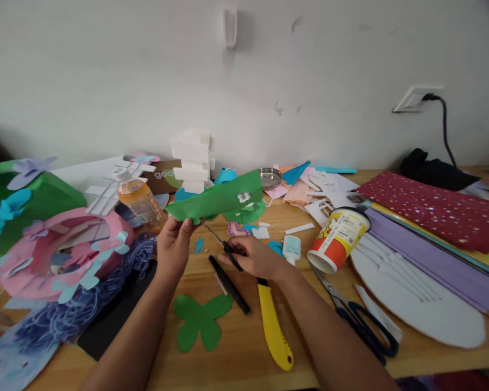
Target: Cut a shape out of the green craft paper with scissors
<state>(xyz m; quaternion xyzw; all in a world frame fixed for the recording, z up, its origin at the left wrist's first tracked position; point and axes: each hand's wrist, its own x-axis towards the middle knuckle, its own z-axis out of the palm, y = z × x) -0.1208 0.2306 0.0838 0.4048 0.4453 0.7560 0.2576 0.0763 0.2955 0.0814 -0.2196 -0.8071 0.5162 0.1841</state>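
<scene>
Green paper [218, 201] aloft, perhaps folded

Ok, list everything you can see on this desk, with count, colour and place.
green sheet: one, green, held up at centre
small scissors: one, black grip, under the sheet
butterfly: one, green, flat on the desk near the front
knife: one, yellow handle, right of the butterfly
pen: one, black, beside the knife
cup: one, orange and yellow, tipped on its side, right of centre
large scissors: one, dark handles, front right
glue: one, white and blue, left of the cup
bottle: one, orange drink, left of centre
wreath: one, pink with blue flowers, left
red sheet: one, spotted, right
dish: one, metal, by the wall
left hand: holds the green sheet
right hand: holds the small scissors
</scene>
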